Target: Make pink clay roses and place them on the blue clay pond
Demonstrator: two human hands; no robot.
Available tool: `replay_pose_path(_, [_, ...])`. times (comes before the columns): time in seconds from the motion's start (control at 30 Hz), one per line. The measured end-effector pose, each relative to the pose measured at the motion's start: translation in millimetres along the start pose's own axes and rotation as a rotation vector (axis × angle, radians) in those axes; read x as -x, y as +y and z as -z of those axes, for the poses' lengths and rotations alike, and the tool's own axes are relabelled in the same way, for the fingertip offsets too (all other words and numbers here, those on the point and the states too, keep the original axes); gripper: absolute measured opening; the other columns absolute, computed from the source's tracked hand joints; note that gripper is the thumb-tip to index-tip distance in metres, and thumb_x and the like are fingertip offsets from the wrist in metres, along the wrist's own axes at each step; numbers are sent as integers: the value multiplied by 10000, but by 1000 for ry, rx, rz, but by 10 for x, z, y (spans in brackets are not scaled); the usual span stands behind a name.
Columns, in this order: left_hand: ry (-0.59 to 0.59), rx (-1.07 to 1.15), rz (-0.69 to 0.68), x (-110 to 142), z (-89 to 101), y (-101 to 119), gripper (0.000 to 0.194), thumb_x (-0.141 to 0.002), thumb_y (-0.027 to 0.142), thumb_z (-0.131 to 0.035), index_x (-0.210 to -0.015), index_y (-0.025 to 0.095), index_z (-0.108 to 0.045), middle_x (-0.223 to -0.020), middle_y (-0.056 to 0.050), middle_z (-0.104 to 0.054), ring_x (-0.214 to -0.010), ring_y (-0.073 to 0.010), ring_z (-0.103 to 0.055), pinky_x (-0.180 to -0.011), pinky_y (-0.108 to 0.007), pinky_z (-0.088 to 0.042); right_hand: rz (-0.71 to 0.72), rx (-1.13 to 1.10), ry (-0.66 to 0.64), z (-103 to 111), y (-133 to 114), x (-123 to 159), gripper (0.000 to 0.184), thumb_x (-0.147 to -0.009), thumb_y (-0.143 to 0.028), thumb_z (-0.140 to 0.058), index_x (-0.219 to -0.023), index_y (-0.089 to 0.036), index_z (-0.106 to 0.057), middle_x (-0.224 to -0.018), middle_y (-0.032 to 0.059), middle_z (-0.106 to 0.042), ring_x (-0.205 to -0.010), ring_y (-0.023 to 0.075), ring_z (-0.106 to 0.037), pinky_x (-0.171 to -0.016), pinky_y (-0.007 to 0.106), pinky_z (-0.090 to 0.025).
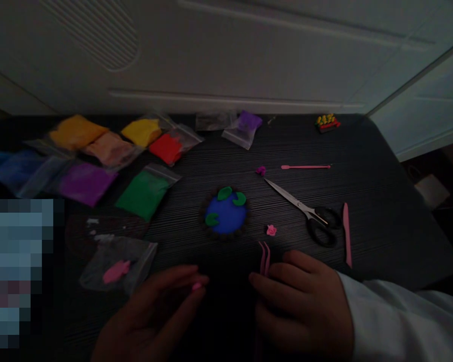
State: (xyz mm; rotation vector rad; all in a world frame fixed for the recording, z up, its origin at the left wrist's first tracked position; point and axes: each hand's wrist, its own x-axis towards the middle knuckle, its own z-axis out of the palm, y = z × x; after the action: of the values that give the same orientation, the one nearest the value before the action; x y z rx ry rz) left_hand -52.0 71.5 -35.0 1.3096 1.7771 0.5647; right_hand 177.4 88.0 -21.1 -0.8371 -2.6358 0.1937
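My left hand point(154, 311) pinches a small bit of pink clay point(197, 286) between thumb and fingertips. In my right hand point(305, 301) is a pair of pink tweezers point(265, 259), tips apart and pointing away from me, with nothing between them. Just beyond the tips lies a small pink clay flower point(271, 230). To its left sits a round clay pond point(226, 216), blue with a dark scalloped rim and several green notched leaves on it. A purple clay piece point(260, 171) lies near the tip of the black-handled scissors point(302, 207).
Bags of coloured clay spread over the left side, among them a green bag point(145, 193) and an opened pink one point(117, 271). A pink modelling tool point(305, 167) and a pink clay knife point(347, 234) lie at right. A small flower-box model point(326, 122) stands at the back, before a white panel point(226, 60).
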Motion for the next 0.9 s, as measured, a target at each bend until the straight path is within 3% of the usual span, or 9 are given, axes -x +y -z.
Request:
replay_pose_path(0.1, [-84,-171,-7,-23,43,-51,261,-667,426,-568,-888,291,-608,-840,42,-681,-728,-132,-639,-628,-175,-520,-30,-16,63,105,-24,21,155,-705,-123,-545,-804,-241,-565,-924,-7,-642,-709,137,-542,-583,298,-398])
replay_pose_path(0.27, [5,-351,-178,-85,141,37,239,-663,501,-533,-735,290,-619,-692,66,-666,-573,-106,-611,-563,-177,-501,-242,-13,28,394,228,285,307,-821,-130,-359,-1089,-171,-502,-1014,85,-606,-842,185,-547,-698,366,-441])
replay_pose_path(0.37, [48,-412,-295,-117,173,144,272,-630,528,-547,-652,262,-602,-587,58,-634,-503,-108,-579,-544,-203,-486,-377,51,99,506,455,470,378,-758,-87,-476,-1114,-213,-482,-1046,81,-567,-909,191,-535,-761,357,-441])
replay_pose_path(0.47, [59,-460,-373,-135,177,217,286,-642,526,-532,-630,248,-598,-579,45,-627,-507,-114,-574,-542,-218,-470,-623,-118,434,541,511,464,304,-719,-84,-531,-990,-221,-531,-956,62,-572,-831,182,-559,-720,345,-454])
replay_pose_path(0.53, [83,-472,-394,-139,170,234,297,-679,523,-489,-660,251,-608,-617,39,-640,-521,-115,-580,-529,-218,-461,-782,-466,694,531,422,347,197,-775,-128,-468,-944,-222,-505,-914,57,-571,-666,148,-568,-581,317,-465])
replay_pose_path(0.57, [102,-477,-401,-140,166,235,300,-701,514,-466,-693,253,-615,-655,36,-652,-545,-117,-589,-540,-220,-463,-823,-650,756,518,357,272,167,-811,-153,-412,-943,-232,-476,-898,52,-580,-611,138,-564,-539,312,-463])
replay_pose_path(0.67, [151,-496,-438,-149,158,218,281,-749,456,-435,-825,255,-615,-785,24,-669,-654,-130,-614,-635,-233,-474,-846,-971,652,437,187,79,118,-820,-177,-414,-919,-234,-446,-863,40,-604,-558,118,-560,-497,281,-473])
replay_pose_path(0.8, [167,-530,-475,-178,150,181,261,-759,391,-457,-932,242,-582,-857,13,-663,-710,-137,-613,-723,-248,-466,-867,-1022,518,269,180,4,230,-782,-129,-490,-991,-224,-477,-889,26,-610,-597,92,-572,-548,243,-502])
replay_pose_path(0.9, [159,-532,-464,-201,135,160,263,-757,377,-468,-956,237,-567,-883,6,-658,-725,-138,-610,-723,-247,-466,-870,-1033,495,195,256,-4,192,-802,-171,-472,-987,-204,-509,-910,47,-626,-620,105,-591,-548,249,-511])
